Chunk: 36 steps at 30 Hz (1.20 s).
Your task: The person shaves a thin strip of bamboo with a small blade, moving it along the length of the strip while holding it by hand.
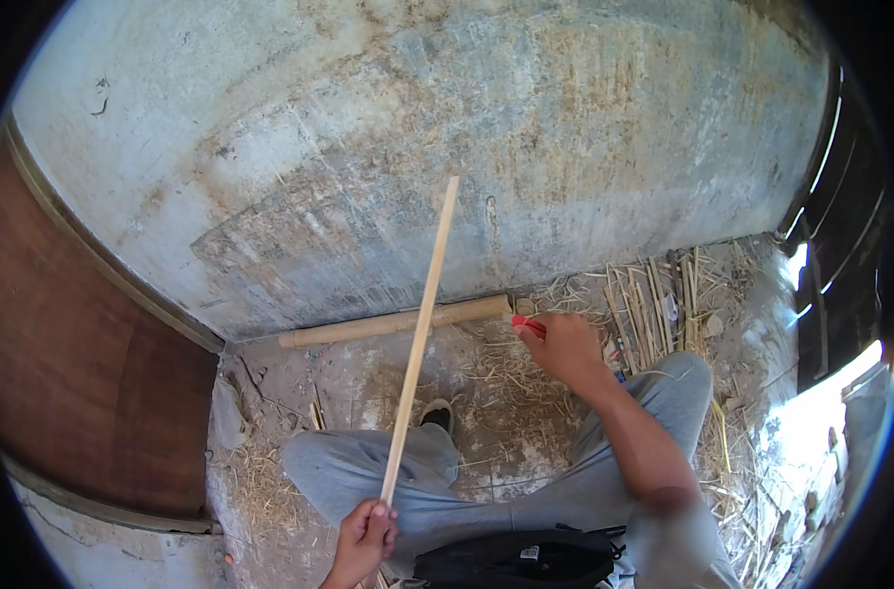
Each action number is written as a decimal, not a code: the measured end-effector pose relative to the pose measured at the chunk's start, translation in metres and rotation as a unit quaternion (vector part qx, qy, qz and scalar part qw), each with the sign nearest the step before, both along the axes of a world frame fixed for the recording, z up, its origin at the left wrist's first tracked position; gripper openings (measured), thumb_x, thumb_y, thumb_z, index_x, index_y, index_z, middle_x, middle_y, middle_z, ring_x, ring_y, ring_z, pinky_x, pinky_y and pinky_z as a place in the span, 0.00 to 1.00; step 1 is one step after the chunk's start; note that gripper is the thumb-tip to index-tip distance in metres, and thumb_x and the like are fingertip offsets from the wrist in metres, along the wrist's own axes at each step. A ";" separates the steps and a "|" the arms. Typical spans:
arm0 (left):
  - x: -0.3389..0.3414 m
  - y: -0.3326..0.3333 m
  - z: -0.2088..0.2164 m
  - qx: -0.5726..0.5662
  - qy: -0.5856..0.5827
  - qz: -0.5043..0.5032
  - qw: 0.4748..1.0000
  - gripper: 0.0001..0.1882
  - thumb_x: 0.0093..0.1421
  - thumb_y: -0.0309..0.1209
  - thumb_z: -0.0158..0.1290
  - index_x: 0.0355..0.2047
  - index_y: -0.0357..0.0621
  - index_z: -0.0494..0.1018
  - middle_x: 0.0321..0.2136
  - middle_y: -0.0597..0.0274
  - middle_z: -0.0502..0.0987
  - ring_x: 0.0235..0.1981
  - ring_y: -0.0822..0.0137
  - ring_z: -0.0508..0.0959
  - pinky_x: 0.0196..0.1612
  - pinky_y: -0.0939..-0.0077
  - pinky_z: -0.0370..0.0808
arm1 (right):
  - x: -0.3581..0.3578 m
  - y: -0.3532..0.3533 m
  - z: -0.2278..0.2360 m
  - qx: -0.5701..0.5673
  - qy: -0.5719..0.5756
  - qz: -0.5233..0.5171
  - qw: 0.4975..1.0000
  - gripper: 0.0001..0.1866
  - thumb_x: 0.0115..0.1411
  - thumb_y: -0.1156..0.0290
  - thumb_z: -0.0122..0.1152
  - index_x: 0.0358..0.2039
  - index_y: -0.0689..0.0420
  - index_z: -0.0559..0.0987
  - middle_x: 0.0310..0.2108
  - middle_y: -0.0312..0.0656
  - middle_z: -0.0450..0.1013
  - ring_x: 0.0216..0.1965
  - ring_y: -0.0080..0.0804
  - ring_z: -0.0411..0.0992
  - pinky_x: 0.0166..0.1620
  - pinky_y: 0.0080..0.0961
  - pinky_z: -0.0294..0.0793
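My left hand is closed round the lower end of a long, pale bamboo strip, at the bottom of the head view. The strip rises from the fist, tilted slightly right, and its far end stands out against the wall. Closed as well, my right hand grips a small red-handled tool above my right knee. Most of that tool is hidden by the fingers, so its exact kind does not show. Hand and tool are apart from the strip.
A thick bamboo pole lies along the foot of the stained wall. Thin sticks and shavings litter the floor to the right. A brown door panel stands at left. A black bag rests on my lap.
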<state>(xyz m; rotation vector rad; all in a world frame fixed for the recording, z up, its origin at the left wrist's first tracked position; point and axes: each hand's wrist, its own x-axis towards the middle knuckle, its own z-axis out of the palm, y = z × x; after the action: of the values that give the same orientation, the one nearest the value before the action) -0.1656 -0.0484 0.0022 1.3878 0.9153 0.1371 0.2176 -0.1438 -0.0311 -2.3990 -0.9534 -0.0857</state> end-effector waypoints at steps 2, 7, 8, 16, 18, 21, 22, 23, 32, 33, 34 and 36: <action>0.029 0.005 -0.004 0.012 -0.018 -0.018 1.000 0.14 0.73 0.40 0.41 0.39 0.41 0.66 0.19 0.67 0.65 0.13 0.78 0.61 0.15 0.82 0.58 | -0.013 0.005 0.011 0.066 0.028 0.024 0.997 0.20 0.60 0.51 0.60 0.30 0.58 0.82 0.23 0.51 0.77 0.28 0.50 0.78 0.33 0.44 0.77; 0.095 0.023 -0.020 0.054 -0.069 -0.068 0.994 0.15 0.73 0.39 0.41 0.39 0.39 0.67 0.20 0.63 0.68 0.11 0.77 0.64 0.13 0.82 0.59 | -0.046 0.013 0.016 0.211 0.082 0.094 0.970 0.16 0.61 0.57 0.62 0.31 0.58 0.81 0.24 0.49 0.77 0.26 0.46 0.78 0.28 0.38 0.75; 0.104 0.027 -0.023 0.030 -0.083 -0.069 0.994 0.15 0.73 0.39 0.41 0.39 0.39 0.67 0.21 0.62 0.69 0.11 0.77 0.64 0.13 0.82 0.59 | -0.053 0.012 0.017 0.219 0.098 0.125 0.963 0.15 0.61 0.57 0.62 0.32 0.58 0.82 0.24 0.48 0.77 0.25 0.45 0.77 0.28 0.37 0.75; 0.127 0.031 -0.039 -0.058 -0.123 -0.072 0.988 0.14 0.73 0.38 0.41 0.40 0.39 0.68 0.21 0.61 0.70 0.11 0.78 0.61 0.13 0.83 0.56 | -0.075 0.006 -0.004 0.181 0.094 0.221 0.954 0.14 0.58 0.60 0.66 0.33 0.58 0.82 0.22 0.45 0.75 0.21 0.41 0.75 0.25 0.33 0.73; 0.125 0.030 -0.042 -0.064 -0.119 -0.067 0.989 0.14 0.73 0.38 0.41 0.40 0.39 0.68 0.21 0.61 0.70 0.11 0.78 0.61 0.13 0.83 0.56 | -0.073 0.004 -0.008 0.172 0.061 0.236 0.954 0.14 0.58 0.59 0.67 0.32 0.58 0.81 0.22 0.44 0.76 0.21 0.40 0.76 0.25 0.33 0.74; 0.120 0.029 -0.047 -0.066 -0.113 -0.060 0.990 0.14 0.73 0.38 0.41 0.41 0.39 0.68 0.21 0.61 0.70 0.11 0.78 0.61 0.13 0.83 0.57 | -0.074 0.004 -0.008 0.149 0.054 0.240 0.958 0.15 0.57 0.59 0.67 0.33 0.59 0.81 0.23 0.44 0.77 0.22 0.40 0.77 0.26 0.33 0.75; 0.119 0.028 -0.049 -0.062 -0.109 -0.058 0.990 0.14 0.73 0.38 0.41 0.41 0.39 0.68 0.21 0.61 0.70 0.11 0.78 0.61 0.13 0.83 0.57 | -0.074 0.005 -0.008 0.149 0.054 0.241 0.958 0.15 0.57 0.59 0.67 0.33 0.59 0.81 0.23 0.44 0.77 0.22 0.40 0.77 0.26 0.33 0.75; 0.117 0.027 -0.051 -0.063 -0.109 -0.058 0.990 0.14 0.73 0.38 0.41 0.41 0.39 0.68 0.21 0.61 0.70 0.11 0.78 0.61 0.13 0.83 0.57 | -0.075 0.005 -0.008 0.145 0.053 0.242 0.958 0.15 0.57 0.59 0.67 0.33 0.59 0.81 0.23 0.44 0.77 0.22 0.40 0.77 0.26 0.33 0.75; 0.115 0.025 -0.049 -0.087 -0.097 -0.047 0.990 0.15 0.74 0.40 0.39 0.42 0.40 0.68 0.21 0.61 0.70 0.11 0.77 0.60 0.13 0.82 0.56 | -0.077 0.006 -0.010 0.120 0.049 0.261 0.957 0.16 0.58 0.57 0.67 0.33 0.59 0.81 0.24 0.44 0.77 0.22 0.41 0.77 0.25 0.34 0.76; 0.115 0.025 -0.048 -0.098 -0.100 -0.038 0.989 0.16 0.74 0.41 0.38 0.42 0.40 0.67 0.21 0.61 0.70 0.11 0.77 0.60 0.13 0.82 0.57 | -0.078 0.006 -0.009 0.120 0.049 0.272 0.954 0.16 0.58 0.57 0.66 0.32 0.59 0.82 0.23 0.44 0.77 0.22 0.41 0.77 0.25 0.34 0.75; 0.115 0.025 -0.048 -0.109 -0.103 -0.028 0.988 0.17 0.74 0.42 0.37 0.42 0.40 0.67 0.21 0.61 0.69 0.11 0.77 0.59 0.13 0.82 0.57 | -0.079 0.006 -0.010 0.119 0.049 0.273 0.953 0.16 0.58 0.57 0.66 0.32 0.59 0.82 0.23 0.44 0.77 0.22 0.41 0.77 0.25 0.34 0.75; 0.115 0.026 -0.047 -0.113 -0.105 -0.027 0.988 0.18 0.74 0.42 0.36 0.42 0.40 0.67 0.20 0.62 0.68 0.11 0.77 0.59 0.13 0.82 0.57 | -0.081 0.005 -0.012 0.112 0.028 0.269 0.956 0.16 0.58 0.57 0.66 0.32 0.58 0.82 0.23 0.44 0.77 0.21 0.41 0.77 0.24 0.34 0.75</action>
<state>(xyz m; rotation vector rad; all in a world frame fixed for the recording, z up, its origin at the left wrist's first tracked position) -0.0507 -0.0226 -0.0452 1.1617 0.6932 0.1312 0.1369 -0.1391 -0.0434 -1.8578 -1.4504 0.0733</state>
